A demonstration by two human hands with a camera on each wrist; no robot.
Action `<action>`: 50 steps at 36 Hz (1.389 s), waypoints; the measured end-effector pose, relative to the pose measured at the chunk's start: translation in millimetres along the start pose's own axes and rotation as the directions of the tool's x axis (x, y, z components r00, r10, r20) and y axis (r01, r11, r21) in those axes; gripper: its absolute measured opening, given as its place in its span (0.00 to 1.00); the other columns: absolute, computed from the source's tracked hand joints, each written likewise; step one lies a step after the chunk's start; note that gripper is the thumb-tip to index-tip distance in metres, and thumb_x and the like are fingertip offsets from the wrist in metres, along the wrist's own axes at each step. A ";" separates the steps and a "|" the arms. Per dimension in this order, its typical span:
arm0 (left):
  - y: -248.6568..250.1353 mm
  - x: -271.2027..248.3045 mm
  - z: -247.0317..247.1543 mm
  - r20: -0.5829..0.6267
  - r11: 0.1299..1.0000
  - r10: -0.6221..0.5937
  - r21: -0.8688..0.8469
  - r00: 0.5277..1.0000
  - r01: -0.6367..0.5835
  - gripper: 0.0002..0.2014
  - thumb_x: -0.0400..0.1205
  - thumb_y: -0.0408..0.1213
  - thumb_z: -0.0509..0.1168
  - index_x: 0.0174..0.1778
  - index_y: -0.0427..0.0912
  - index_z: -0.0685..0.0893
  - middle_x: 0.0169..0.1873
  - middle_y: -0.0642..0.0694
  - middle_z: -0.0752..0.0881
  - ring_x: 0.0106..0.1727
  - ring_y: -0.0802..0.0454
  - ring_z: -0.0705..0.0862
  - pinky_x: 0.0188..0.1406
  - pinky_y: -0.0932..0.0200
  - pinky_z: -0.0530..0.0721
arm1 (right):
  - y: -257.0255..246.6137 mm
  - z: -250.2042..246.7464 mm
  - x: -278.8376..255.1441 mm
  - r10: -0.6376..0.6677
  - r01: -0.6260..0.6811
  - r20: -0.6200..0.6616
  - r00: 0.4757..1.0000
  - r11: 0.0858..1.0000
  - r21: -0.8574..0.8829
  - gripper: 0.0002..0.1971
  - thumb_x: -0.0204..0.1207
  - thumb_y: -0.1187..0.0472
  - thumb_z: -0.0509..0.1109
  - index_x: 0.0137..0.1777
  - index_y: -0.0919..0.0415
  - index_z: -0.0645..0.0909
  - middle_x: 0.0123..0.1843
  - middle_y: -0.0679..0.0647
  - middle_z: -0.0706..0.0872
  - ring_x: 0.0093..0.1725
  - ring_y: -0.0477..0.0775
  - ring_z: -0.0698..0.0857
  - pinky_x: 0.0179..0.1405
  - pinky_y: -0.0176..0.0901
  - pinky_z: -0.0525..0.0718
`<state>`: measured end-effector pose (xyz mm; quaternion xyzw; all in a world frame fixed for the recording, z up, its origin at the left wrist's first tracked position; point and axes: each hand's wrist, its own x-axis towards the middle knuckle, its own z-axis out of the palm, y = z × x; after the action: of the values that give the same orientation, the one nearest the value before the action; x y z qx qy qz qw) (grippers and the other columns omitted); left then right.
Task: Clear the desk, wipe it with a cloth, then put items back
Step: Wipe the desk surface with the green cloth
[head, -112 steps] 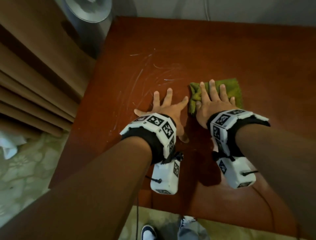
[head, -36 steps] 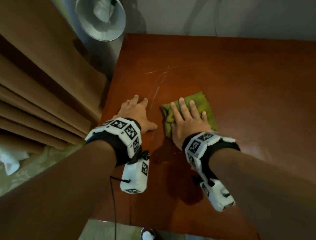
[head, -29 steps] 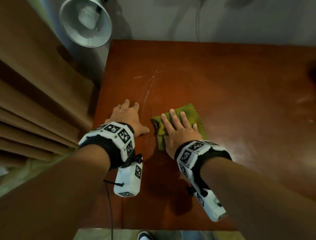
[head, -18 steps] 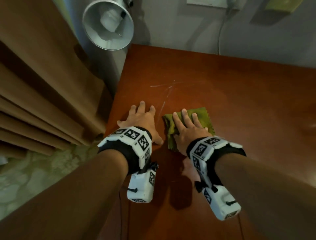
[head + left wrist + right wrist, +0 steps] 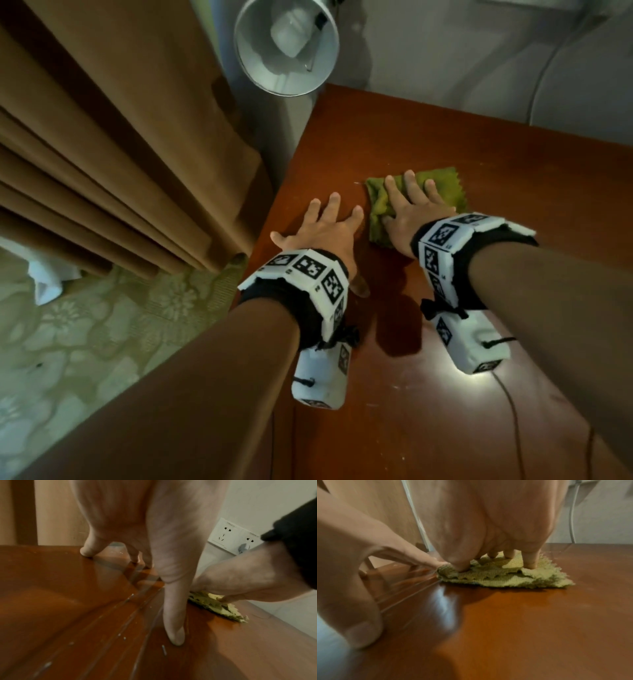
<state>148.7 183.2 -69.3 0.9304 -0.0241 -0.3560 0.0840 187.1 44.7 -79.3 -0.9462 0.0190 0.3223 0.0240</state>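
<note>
Wiping is the step in hand, would you say?

Yes. The right hand [image 5: 407, 219] lies flat on the cloth [image 5: 442, 186], fingers straight and spread, pressing it down rather than gripping it. The thumb just meets the cloth's bunched left edge.

And where is the cloth?

On the desk [image 5: 445, 394], toward the back left, folded over on itself and half hidden under that hand.

The left hand [image 5: 325, 229]?

Spread flat on bare wood just beside the cloth, near the desk's left edge. It has hold of nothing; I judge it a brace.

Is the wiping nearly done?

Hard to say. The left wrist view shows pale streaks [image 5: 120, 615] and specks by the left hand, but it is blurred. They may be wet smears, scratches or only glare.

So what does the next move call for?

Probably a pass over that left strip. The left hand would have to lift clear first. The right needs even, flat pressure so that the cloth slides without bunching further, and it should stop short of the edge. Putting items back comes after.
</note>
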 end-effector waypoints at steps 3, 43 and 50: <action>-0.3 1.0 -0.1 0.007 1.000 0.000 0.021 1.000 0.000 0.64 0.62 0.56 0.83 0.81 0.68 0.41 0.82 0.59 0.32 0.83 0.47 0.34 0.68 0.14 0.54 | 6.7 7.1 -11.3 -0.026 0.026 0.009 1.000 1.000 -0.005 0.35 0.86 0.43 0.52 0.83 0.42 0.33 0.85 0.46 0.32 0.84 0.59 0.37 0.81 0.65 0.52; 3.5 21.7 -13.3 -0.163 0.995 0.058 0.088 0.985 -0.044 0.57 0.63 0.63 0.78 0.83 0.62 0.50 0.83 0.55 0.49 0.82 0.43 0.50 0.73 0.28 0.65 | 12.7 15.3 -27.9 0.032 -0.017 -0.117 0.993 0.991 0.130 0.37 0.80 0.45 0.67 0.84 0.52 0.54 0.86 0.52 0.50 0.83 0.63 0.52 0.72 0.61 0.69; 14.5 40.6 -33.4 -0.127 1.000 -0.011 0.017 0.992 0.014 0.63 0.56 0.63 0.82 0.83 0.64 0.51 0.84 0.58 0.44 0.84 0.46 0.44 0.72 0.22 0.59 | 4.9 -20.8 27.6 -0.028 0.039 -0.124 0.992 0.995 0.090 0.36 0.80 0.46 0.68 0.83 0.52 0.56 0.86 0.53 0.51 0.83 0.66 0.53 0.72 0.64 0.69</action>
<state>201.5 169.3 -69.0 0.9520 -0.0161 -0.2964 0.0747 221.3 38.0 -79.8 -0.9622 0.0194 0.2619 0.0718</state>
